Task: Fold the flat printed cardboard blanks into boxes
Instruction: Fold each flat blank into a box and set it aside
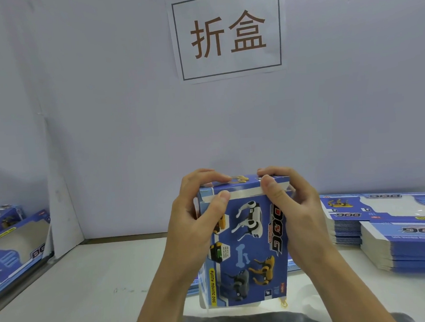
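Hands (192, 219) hide the box's (241, 246) sides (right stacks (398, 244) cut off)

Both hands raised at lower centre of the frame

Left hand (192, 221) and right hand (296, 210) face each other, fingers curled, thumbs pressing inward.

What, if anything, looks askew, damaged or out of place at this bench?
Nothing stands out. Both hands, left hand and right hand, grip the top of the upright box, whose top flap is not fully tucked. The flat blanks sit stacked on the right; finished boxes lie at left.
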A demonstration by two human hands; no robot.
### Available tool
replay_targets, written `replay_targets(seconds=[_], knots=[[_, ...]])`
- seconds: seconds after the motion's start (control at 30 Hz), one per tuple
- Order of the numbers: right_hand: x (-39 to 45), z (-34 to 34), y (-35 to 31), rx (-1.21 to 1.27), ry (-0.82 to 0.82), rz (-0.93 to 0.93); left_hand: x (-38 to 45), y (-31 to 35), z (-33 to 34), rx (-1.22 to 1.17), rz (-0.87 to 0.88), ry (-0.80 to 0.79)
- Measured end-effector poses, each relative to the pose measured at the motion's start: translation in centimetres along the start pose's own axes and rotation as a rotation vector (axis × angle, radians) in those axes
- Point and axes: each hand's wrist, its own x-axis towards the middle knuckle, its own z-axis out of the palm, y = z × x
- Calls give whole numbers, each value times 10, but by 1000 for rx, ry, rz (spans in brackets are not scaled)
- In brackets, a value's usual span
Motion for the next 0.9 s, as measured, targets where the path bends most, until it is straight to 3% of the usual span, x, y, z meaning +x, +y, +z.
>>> replay_targets(seconds=[0.4,0.57,0.73,0.9], knots=[[0,-3,6,107,-39,93,1,-7,-10,-99,-56,0],[1,-5,7,105,-46,87,-2,-4,-12,-18,-66,-72],[-1,-6,6,11,-168,-17,0,-2,-8,82,11,7],[3,-8,11,48,-126,34,-1,-4,-11,61,24,30]])
